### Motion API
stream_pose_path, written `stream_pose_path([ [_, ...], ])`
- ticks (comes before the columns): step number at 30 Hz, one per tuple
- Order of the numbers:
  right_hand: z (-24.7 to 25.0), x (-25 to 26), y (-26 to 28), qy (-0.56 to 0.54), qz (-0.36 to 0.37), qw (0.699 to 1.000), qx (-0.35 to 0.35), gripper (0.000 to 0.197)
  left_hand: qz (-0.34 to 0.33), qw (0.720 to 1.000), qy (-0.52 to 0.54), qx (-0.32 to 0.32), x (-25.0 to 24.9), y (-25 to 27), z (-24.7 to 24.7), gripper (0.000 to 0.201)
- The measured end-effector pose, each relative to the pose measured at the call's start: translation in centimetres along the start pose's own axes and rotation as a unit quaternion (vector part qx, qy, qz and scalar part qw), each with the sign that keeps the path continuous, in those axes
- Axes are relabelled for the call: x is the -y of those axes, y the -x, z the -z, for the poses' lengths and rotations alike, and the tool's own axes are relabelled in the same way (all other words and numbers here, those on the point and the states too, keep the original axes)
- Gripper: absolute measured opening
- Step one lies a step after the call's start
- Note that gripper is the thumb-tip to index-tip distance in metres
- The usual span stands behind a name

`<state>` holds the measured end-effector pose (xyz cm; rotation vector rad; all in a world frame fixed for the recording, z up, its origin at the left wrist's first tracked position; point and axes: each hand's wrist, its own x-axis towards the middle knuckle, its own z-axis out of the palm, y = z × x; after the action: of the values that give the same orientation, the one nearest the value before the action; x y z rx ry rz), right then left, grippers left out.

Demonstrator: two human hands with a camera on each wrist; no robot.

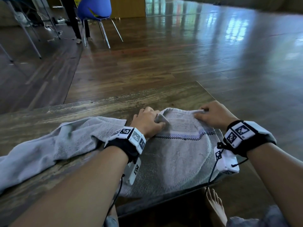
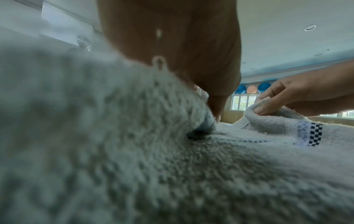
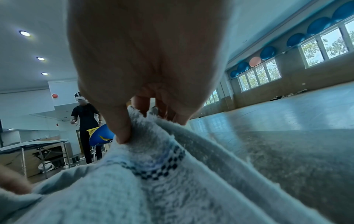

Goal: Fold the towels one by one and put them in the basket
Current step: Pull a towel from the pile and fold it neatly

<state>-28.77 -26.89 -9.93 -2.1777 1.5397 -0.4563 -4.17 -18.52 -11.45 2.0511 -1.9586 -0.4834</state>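
Observation:
A light grey towel (image 1: pixel 177 154) with a blue and black checked band (image 1: pixel 185 136) lies on the right part of the wooden table (image 1: pixel 101 104), its near end hanging over the front edge. My left hand (image 1: pixel 147 122) grips the far left corner of its folded-over end. My right hand (image 1: pixel 211 115) pinches the far right corner between thumb and fingers. The pinched corner (image 3: pixel 141 128) shows in the right wrist view, and the terry cloth (image 2: pixel 134 151) fills the left wrist view. A second grey towel (image 1: pixel 54 141) lies crumpled to the left. No basket is in view.
Beyond the table stretches a glossy wooden floor (image 1: pixel 196 54). A blue chair (image 1: pixel 95 9) and a standing person's legs (image 1: pixel 77 22) are at the far left, beside a metal-legged table (image 1: pixel 24 30). My bare foot (image 1: pixel 214 205) rests below the front edge.

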Motion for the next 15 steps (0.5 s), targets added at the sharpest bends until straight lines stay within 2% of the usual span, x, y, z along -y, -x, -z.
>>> stream_pose_path([
  [4,0.3,0.4,0.6,0.004,0.014,1.0,0.005,0.03,0.013,0.998,-0.02,0.051,0.1,0.1,-0.3,0.04],
  [7,0.7,0.4,1.1,0.0,0.013,1.0,-0.004,0.032,0.019,0.997,-0.064,0.041,-0.2,-0.2,-0.2,0.043],
  [9,1.0,0.3,1.4,-0.006,0.001,1.0,-0.016,0.037,0.017,0.996,-0.09,0.013,-0.5,-0.1,0.3,0.038],
  [11,1.5,0.1,1.7,-0.013,-0.018,0.999,-0.037,0.04,0.019,0.996,-0.075,-0.041,-0.6,0.0,1.1,0.029],
  [15,2.1,-0.5,1.8,-0.012,-0.046,0.994,-0.095,0.03,0.003,0.993,0.013,-0.116,0.3,0.5,3.1,0.044],
])
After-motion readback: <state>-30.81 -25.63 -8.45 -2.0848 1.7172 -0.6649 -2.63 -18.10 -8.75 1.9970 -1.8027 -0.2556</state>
